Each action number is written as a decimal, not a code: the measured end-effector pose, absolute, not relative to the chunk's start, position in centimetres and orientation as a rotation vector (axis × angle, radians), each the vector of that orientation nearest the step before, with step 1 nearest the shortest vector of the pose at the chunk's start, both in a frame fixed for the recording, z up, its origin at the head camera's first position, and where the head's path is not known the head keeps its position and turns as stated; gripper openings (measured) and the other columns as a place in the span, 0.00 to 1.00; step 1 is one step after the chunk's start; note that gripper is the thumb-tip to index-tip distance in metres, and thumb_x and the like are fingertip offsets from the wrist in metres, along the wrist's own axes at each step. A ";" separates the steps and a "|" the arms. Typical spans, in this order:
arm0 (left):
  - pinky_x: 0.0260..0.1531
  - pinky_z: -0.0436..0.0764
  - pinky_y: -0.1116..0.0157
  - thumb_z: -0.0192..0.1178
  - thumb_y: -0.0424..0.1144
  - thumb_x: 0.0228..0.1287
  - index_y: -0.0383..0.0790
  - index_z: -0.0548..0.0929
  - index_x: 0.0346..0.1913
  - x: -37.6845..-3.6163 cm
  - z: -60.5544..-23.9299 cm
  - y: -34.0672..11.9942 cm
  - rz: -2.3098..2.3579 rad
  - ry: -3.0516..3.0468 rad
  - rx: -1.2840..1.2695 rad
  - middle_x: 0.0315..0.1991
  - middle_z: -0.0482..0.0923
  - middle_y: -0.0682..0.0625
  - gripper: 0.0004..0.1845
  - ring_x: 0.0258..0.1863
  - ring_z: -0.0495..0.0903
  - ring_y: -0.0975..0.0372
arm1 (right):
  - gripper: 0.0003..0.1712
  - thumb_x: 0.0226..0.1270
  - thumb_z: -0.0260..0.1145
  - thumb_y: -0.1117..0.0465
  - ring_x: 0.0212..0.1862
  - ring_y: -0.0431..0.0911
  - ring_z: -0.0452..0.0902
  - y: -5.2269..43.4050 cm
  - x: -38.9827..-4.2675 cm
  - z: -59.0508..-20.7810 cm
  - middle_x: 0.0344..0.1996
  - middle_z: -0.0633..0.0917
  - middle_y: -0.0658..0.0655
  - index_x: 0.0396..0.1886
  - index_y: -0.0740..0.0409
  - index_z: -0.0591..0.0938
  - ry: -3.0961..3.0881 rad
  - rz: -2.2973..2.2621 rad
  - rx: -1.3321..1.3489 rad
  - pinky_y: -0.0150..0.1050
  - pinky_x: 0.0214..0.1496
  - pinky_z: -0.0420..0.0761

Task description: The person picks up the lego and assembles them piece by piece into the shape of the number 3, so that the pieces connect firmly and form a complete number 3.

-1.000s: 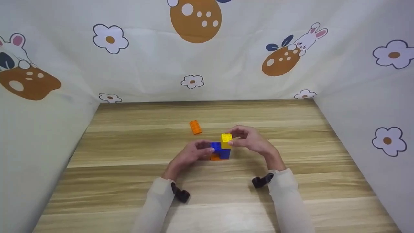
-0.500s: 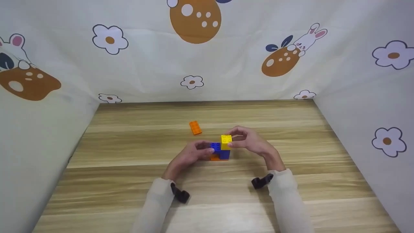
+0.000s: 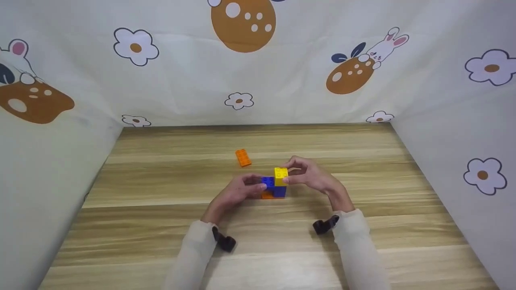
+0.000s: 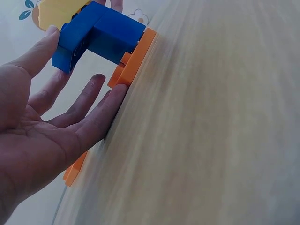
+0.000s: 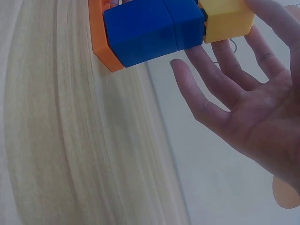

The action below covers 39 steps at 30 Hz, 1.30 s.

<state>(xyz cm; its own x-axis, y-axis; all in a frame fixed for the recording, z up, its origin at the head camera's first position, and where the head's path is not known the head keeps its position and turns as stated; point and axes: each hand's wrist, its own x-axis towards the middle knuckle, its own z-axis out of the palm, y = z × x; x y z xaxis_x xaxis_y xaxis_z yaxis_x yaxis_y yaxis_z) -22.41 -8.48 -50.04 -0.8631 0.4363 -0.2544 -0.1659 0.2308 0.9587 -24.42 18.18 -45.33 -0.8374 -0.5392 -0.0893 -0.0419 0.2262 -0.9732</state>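
Observation:
An orange building plate (image 3: 267, 196) lies on the table with a tall blue block (image 3: 279, 192) standing on its right part. Across the top sits a flatter blue brick (image 3: 267, 181) that juts out to the left. My left hand (image 3: 240, 190) pinches that jutting end between thumb and fingers; in the left wrist view its lower fingers reach the orange plate (image 4: 136, 58). My right hand (image 3: 311, 176) grips a yellow brick (image 3: 281, 175) over the right end of the flatter blue one. In the right wrist view, a narrow gap with studs shows between yellow brick (image 5: 229, 18) and blue.
A loose orange brick (image 3: 243, 158) lies on the wooden table (image 3: 181, 161) behind the hands, slightly left. Patterned cloth walls (image 3: 181, 80) rise at the back and both sides. Black wrist cameras (image 3: 325, 224) hang inside both cuffs.
The yellow brick in my right hand has come down a little onto the right end of the blue brick. My left hand keeps its hold with hardly any movement.

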 end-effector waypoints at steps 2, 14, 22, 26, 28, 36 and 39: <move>0.60 0.81 0.56 0.66 0.57 0.63 0.41 0.75 0.67 -22.4 -50.0 -8.5 1.677 2.031 0.249 0.63 0.78 0.43 0.35 0.59 0.81 0.54 | 0.21 0.62 0.74 0.61 0.60 0.53 0.80 18.2 -24.4 -45.3 0.55 0.82 0.60 0.51 0.64 0.79 2.109 -1.627 -0.539 0.40 0.57 0.84; 0.59 0.82 0.56 0.66 0.53 0.65 0.38 0.75 0.66 -22.4 -50.2 -8.3 1.709 2.017 0.258 0.62 0.79 0.42 0.32 0.58 0.81 0.53 | 0.11 0.63 0.72 0.64 0.56 0.50 0.80 18.5 -24.5 -45.5 0.51 0.84 0.52 0.43 0.55 0.80 2.031 -1.678 -0.537 0.42 0.54 0.85; 0.59 0.82 0.56 0.66 0.54 0.65 0.39 0.76 0.65 -22.4 -50.0 -8.3 1.710 2.027 0.250 0.62 0.79 0.43 0.32 0.57 0.82 0.55 | 0.16 0.61 0.73 0.62 0.55 0.51 0.80 18.1 -24.4 -45.2 0.53 0.84 0.58 0.47 0.62 0.80 2.101 -1.627 -0.505 0.53 0.55 0.85; 0.58 0.82 0.56 0.66 0.53 0.65 0.39 0.78 0.64 -22.3 -50.0 -8.3 1.710 2.036 0.255 0.61 0.80 0.43 0.30 0.56 0.82 0.55 | 0.15 0.61 0.72 0.63 0.53 0.50 0.81 18.0 -24.3 -45.1 0.54 0.83 0.58 0.46 0.63 0.80 2.105 -1.614 -0.513 0.50 0.51 0.86; 0.58 0.82 0.57 0.66 0.53 0.65 0.40 0.78 0.64 -22.3 -50.0 -8.3 1.703 2.043 0.256 0.61 0.80 0.43 0.29 0.56 0.83 0.55 | 0.13 0.61 0.72 0.63 0.52 0.48 0.82 18.0 -24.4 -45.2 0.55 0.83 0.59 0.44 0.61 0.80 2.087 -1.624 -0.514 0.49 0.50 0.87; 0.59 0.82 0.56 0.65 0.55 0.65 0.41 0.77 0.65 -22.2 -49.9 -8.4 1.672 2.066 0.258 0.61 0.80 0.43 0.31 0.55 0.83 0.56 | 0.12 0.61 0.71 0.63 0.52 0.48 0.82 18.3 -24.5 -45.4 0.57 0.82 0.59 0.44 0.55 0.80 2.049 -1.643 -0.519 0.51 0.53 0.86; 0.59 0.82 0.56 0.65 0.53 0.67 0.38 0.77 0.65 -22.2 -50.0 -8.3 1.685 2.057 0.265 0.61 0.80 0.42 0.30 0.56 0.83 0.55 | 0.12 0.62 0.71 0.63 0.51 0.48 0.82 18.3 -24.6 -45.4 0.57 0.81 0.59 0.44 0.54 0.80 2.029 -1.644 -0.506 0.54 0.55 0.85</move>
